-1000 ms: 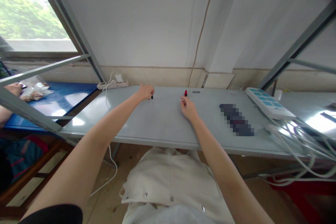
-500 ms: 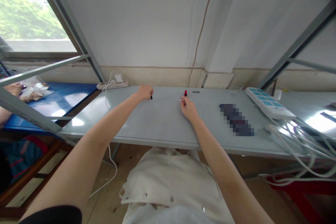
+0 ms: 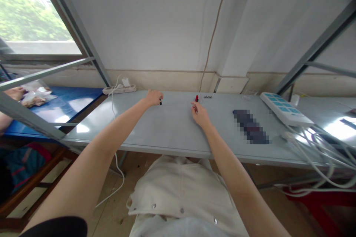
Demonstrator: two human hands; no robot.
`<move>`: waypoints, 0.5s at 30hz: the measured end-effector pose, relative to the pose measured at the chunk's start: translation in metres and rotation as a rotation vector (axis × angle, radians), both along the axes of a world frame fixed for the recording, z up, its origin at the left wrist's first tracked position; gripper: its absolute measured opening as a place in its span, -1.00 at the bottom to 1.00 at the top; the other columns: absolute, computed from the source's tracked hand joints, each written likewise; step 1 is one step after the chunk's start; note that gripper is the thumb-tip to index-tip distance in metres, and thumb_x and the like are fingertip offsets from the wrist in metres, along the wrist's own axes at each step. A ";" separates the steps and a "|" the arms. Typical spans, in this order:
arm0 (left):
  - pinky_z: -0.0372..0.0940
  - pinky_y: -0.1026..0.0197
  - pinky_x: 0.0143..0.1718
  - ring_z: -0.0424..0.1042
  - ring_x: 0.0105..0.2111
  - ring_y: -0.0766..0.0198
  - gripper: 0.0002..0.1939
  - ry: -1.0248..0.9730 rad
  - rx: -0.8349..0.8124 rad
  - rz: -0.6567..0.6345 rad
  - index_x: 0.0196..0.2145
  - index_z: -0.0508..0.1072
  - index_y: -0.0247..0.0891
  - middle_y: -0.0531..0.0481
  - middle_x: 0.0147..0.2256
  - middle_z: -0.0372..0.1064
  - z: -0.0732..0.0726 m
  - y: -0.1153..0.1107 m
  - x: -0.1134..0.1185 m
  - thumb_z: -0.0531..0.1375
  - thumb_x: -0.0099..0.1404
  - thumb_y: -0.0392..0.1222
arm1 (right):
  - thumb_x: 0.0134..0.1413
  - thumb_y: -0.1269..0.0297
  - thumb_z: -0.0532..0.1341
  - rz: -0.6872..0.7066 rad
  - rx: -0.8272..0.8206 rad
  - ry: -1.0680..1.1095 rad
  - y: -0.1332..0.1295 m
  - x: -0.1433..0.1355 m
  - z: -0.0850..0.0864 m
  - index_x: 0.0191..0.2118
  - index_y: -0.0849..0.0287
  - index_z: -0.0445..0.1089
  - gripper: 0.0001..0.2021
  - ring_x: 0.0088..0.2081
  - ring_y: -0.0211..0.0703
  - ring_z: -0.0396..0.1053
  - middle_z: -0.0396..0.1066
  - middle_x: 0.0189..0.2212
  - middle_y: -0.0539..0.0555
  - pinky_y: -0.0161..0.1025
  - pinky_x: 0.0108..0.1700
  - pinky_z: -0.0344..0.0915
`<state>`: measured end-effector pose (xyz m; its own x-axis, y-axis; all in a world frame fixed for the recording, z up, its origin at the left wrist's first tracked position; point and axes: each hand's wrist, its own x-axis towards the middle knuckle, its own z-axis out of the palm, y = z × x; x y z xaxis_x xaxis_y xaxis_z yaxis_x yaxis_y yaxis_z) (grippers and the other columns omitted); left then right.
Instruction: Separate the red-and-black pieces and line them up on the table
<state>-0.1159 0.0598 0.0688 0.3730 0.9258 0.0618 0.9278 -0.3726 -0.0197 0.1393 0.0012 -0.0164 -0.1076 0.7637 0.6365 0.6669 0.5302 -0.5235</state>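
Note:
On the left part of the grey table (image 3: 172,133), my left hand (image 3: 154,97) is closed round a small black object (image 3: 160,101) that pokes out by its fingertips. My right hand (image 3: 198,113) rests on the table to the right, its fingers curled round something small and dark that they mostly hide. Just beyond those fingertips stands a small red and black object (image 3: 197,98); whether the hand touches it is unclear. A short row of several tiny dark pieces (image 3: 207,97) lies behind and to the right of it.
A white power strip (image 3: 119,89) lies at the back left, a larger one (image 3: 285,109) at the right beside tangled white cables (image 3: 319,148). A blurred dark item (image 3: 251,126) is right of my right hand. Another person's hand (image 3: 15,93) is over the blue table (image 3: 75,103).

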 end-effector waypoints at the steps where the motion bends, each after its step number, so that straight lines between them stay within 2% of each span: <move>1: -0.02 0.05 -0.08 0.32 -0.16 0.10 -0.76 0.004 -0.005 0.003 -0.28 0.44 -0.22 -0.11 -0.24 0.43 0.000 0.000 0.000 0.15 0.04 -0.32 | 0.05 0.31 -0.04 -0.001 -0.003 0.002 0.000 0.000 0.000 -0.12 0.23 0.26 -0.71 -0.45 -0.21 0.29 0.35 -0.40 0.14 -0.23 -0.34 0.24; 5: -0.01 0.05 -0.06 0.25 -0.07 0.08 -0.70 0.004 0.025 -0.003 -0.19 0.41 -0.22 -0.14 -0.15 0.38 0.001 -0.001 0.003 0.15 0.06 -0.28 | 0.05 0.30 -0.03 -0.044 -0.004 -0.015 -0.001 0.000 0.001 -0.13 0.21 0.27 -0.71 -0.46 -0.20 0.29 0.37 -0.41 0.12 -0.23 -0.34 0.23; 8: 0.00 0.03 -0.06 0.21 -0.04 0.04 -0.71 -0.074 0.106 -0.071 -0.18 0.39 -0.26 -0.19 -0.10 0.33 0.003 -0.004 0.013 0.10 0.10 -0.26 | 0.04 0.27 0.00 -0.184 -0.021 -0.025 -0.001 0.004 0.003 -0.22 0.16 0.32 -0.77 -0.47 -0.17 0.30 0.39 -0.44 0.11 -0.22 -0.38 0.21; 11: 0.01 0.04 -0.06 0.21 -0.04 0.04 -0.73 -0.160 0.154 -0.207 -0.17 0.39 -0.27 -0.19 -0.12 0.34 0.001 -0.008 0.035 0.06 0.15 -0.24 | -0.01 0.30 0.04 -0.342 -0.095 -0.052 0.000 0.011 0.003 -0.37 0.16 0.35 -0.84 -0.46 -0.12 0.30 0.39 -0.48 0.14 -0.22 -0.42 0.18; 15: 0.03 0.07 -0.05 0.22 -0.04 0.05 -0.70 -0.205 0.156 -0.350 -0.13 0.37 -0.30 -0.20 -0.10 0.32 -0.017 -0.015 0.074 0.04 0.17 -0.23 | -0.07 0.39 0.06 -0.449 -0.126 -0.130 0.000 0.017 0.003 -0.42 0.19 0.34 -0.88 -0.37 -0.05 0.32 0.40 -0.43 0.21 -0.17 -0.38 0.17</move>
